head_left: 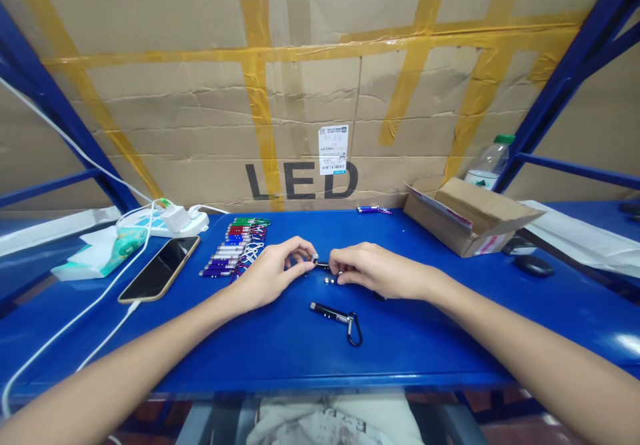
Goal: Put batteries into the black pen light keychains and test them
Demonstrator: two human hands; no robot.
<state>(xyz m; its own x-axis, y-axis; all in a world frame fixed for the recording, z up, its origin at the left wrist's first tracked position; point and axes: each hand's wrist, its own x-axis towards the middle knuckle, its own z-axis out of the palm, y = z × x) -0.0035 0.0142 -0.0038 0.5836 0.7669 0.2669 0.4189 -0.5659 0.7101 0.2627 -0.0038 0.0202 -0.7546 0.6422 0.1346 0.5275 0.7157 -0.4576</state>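
My left hand (273, 268) pinches the silver-tipped end of a small black penlight (322, 265), which lies level between my two hands. Beside its other end, my right hand (377, 269) has thumb and fingers pinched together; a tiny silver bit shows at the fingertips, too small to make out. Small silver button cells (329, 281) lie on the table just below those fingers. A second black penlight (330, 312) with a black carabiner (355, 331) rests nearer to me. Something dark is partly hidden beneath my right hand.
Several coloured penlights (233, 248) lie in a column left of my hands. Farther left are a phone (160, 269) on a white cable, a tissue pack (103, 255) and a power strip (197, 223). An open cardboard box (470, 221) and black mouse (533, 265) stand right.
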